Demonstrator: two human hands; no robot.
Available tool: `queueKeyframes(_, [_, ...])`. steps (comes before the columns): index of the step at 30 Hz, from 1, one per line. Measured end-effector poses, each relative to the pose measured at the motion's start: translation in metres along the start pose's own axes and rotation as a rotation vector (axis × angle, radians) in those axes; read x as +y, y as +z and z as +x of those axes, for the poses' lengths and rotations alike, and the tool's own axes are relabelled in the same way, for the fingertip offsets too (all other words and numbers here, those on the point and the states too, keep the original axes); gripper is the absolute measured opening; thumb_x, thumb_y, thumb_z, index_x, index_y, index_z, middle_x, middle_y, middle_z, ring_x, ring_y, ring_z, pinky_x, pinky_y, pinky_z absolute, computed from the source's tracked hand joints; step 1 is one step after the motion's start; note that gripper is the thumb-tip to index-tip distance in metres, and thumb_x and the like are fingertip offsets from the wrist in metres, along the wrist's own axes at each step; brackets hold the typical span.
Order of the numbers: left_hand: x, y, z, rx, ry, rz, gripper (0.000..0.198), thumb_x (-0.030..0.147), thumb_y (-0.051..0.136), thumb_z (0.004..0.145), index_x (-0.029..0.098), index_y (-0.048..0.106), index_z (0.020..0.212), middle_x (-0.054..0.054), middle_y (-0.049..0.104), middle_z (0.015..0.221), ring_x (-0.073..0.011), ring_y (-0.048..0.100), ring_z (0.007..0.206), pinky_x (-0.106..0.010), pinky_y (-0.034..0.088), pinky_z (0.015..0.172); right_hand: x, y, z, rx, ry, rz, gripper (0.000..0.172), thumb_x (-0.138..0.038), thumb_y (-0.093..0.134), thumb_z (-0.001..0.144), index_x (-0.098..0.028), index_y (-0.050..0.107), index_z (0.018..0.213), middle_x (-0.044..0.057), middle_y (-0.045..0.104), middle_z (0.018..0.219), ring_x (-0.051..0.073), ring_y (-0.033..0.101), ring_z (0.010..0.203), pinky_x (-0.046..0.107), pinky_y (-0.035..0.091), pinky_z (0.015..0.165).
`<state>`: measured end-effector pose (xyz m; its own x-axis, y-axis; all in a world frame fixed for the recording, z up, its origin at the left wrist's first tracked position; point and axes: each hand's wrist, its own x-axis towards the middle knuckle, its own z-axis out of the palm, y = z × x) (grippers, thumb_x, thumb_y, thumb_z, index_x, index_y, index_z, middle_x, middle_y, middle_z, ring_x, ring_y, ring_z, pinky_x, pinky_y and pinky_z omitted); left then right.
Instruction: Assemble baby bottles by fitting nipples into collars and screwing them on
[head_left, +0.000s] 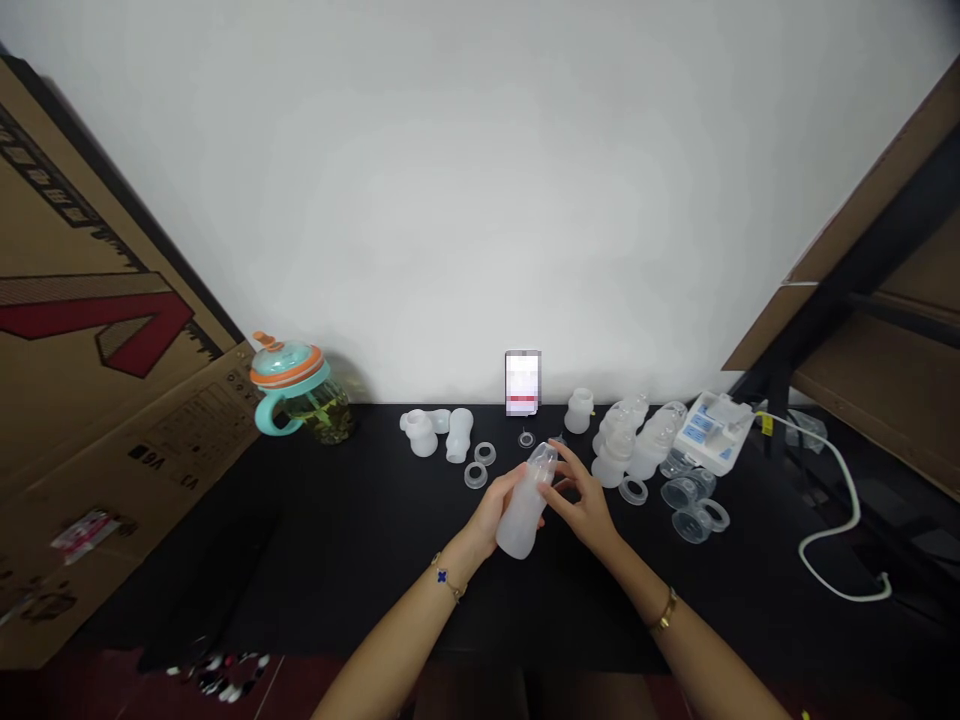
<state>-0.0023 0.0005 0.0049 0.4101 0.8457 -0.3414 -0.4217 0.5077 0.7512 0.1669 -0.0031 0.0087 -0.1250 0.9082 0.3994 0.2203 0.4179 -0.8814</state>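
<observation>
A translucent white baby bottle [525, 505] is held tilted above the black table [360, 540], its nipple end pointing away from me. My left hand [495, 512] is wrapped round the bottle's body. My right hand [581, 495] is at the bottle's top, fingers curled on the nipple and collar. Just beyond the hands lie a small ring [526, 439] and two clear rings [480, 464].
A teal and orange handled cup [296, 398] stands back left. White pump parts [439, 433] sit left of centre. Several bottles [626, 445], clear caps [694, 505], a white pump unit [712, 428] with a cable [840, 530] fill the right. Cardboard boxes [90, 400] flank both sides.
</observation>
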Motion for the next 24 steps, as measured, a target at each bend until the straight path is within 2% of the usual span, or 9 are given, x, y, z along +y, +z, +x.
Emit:
queueKeyframes(6, [0.0023, 0.0032, -0.0028, -0.001, 0.043, 0.03, 0.042, 0.051, 0.066, 0.085, 0.01, 0.069, 0.097, -0.007, 0.069, 0.067, -0.0197, 0.065, 0.056, -0.03, 0.052, 0.058, -0.0001, 0.0011, -0.0008, -0.02, 0.001, -0.014, 0.067, -0.035, 0.069, 0.085, -0.026, 0.04, 0.145, 0.007, 0.072, 0.113, 0.02, 0.071, 0.081, 0.034, 0.062, 0.071])
queueKeyframes(12, [0.0015, 0.004, -0.0026, -0.037, 0.078, 0.052, 0.046, 0.05, 0.072, 0.079, 0.009, 0.068, 0.101, -0.007, 0.069, 0.068, -0.0201, 0.066, 0.059, -0.031, 0.054, 0.061, 0.0027, 0.0024, -0.0016, -0.004, -0.018, -0.017, 0.062, -0.037, 0.069, 0.085, -0.026, 0.042, 0.139, 0.006, 0.073, 0.108, 0.02, 0.071, 0.083, 0.032, 0.061, 0.068])
queueKeyframes(18, [0.0013, 0.0041, -0.0039, -0.119, -0.053, 0.057, 0.063, 0.065, 0.052, 0.088, 0.007, 0.069, 0.105, -0.013, 0.071, 0.069, -0.0227, 0.068, 0.06, -0.032, 0.054, 0.061, -0.0001, 0.0019, -0.0041, 0.016, -0.045, -0.082, 0.058, -0.037, 0.069, 0.084, -0.026, 0.047, 0.136, 0.005, 0.074, 0.101, 0.019, 0.069, 0.074, 0.034, 0.06, 0.071])
queueKeyframes(21, [0.0019, 0.0036, -0.0042, -0.163, -0.04, 0.049, 0.061, 0.064, 0.051, 0.089, 0.007, 0.069, 0.104, -0.012, 0.071, 0.07, -0.022, 0.067, 0.054, -0.03, 0.052, 0.054, -0.0031, 0.0007, -0.0046, 0.027, -0.028, -0.1, 0.057, -0.039, 0.07, 0.083, -0.027, 0.05, 0.134, 0.004, 0.074, 0.099, 0.019, 0.068, 0.07, 0.034, 0.06, 0.068])
queueKeyframes(24, [0.0035, 0.0048, -0.0053, -0.189, -0.024, 0.045, 0.06, 0.063, 0.051, 0.09, 0.008, 0.07, 0.107, -0.012, 0.072, 0.082, -0.0189, 0.065, 0.05, -0.029, 0.049, 0.049, -0.006, -0.0009, -0.0044, 0.034, -0.028, -0.115, 0.056, -0.039, 0.072, 0.082, -0.027, 0.053, 0.133, 0.003, 0.076, 0.093, 0.019, 0.068, 0.068, 0.035, 0.06, 0.07])
